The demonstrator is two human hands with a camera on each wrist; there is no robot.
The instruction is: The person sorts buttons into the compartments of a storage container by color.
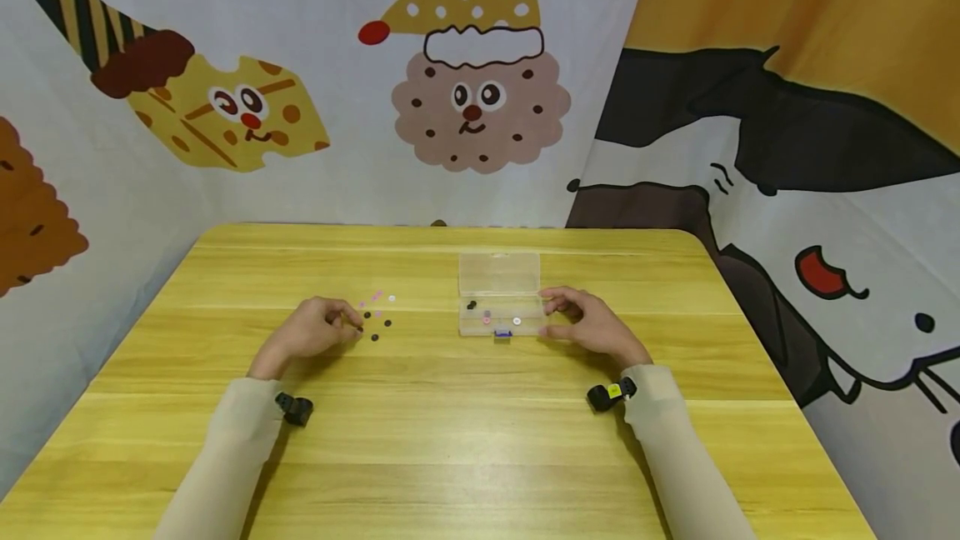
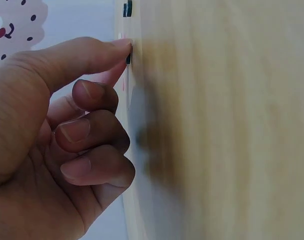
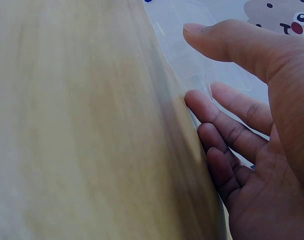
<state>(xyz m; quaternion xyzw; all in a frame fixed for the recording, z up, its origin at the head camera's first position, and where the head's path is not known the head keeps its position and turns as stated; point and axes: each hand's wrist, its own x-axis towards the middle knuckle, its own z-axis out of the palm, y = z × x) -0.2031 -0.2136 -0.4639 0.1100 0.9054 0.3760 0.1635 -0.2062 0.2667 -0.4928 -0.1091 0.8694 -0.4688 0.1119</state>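
Note:
My left hand [image 1: 313,327] pinches a small black button [image 2: 128,56] between thumb and forefinger, just above the table; its other fingers are curled in. Beside those fingertips lie a few loose buttons: black ones such as this black button [image 1: 387,323], pink pieces [image 1: 377,295] and a white button [image 1: 392,298]. A clear plastic box [image 1: 472,327] stands to the right with its lid [image 1: 498,273] raised. Inside are black buttons [image 1: 471,305], a pink button [image 1: 487,321] and a white button [image 1: 517,321]. My right hand [image 1: 588,323] rests at the box's right end, thumb and fingers spread.
A blue latch [image 1: 502,335] sits on the front of the box. Everything stands on a wood-grain table [image 1: 450,440]. Behind it hangs a cloth [image 1: 300,190] printed with cartoon figures, meeting the table's far edge.

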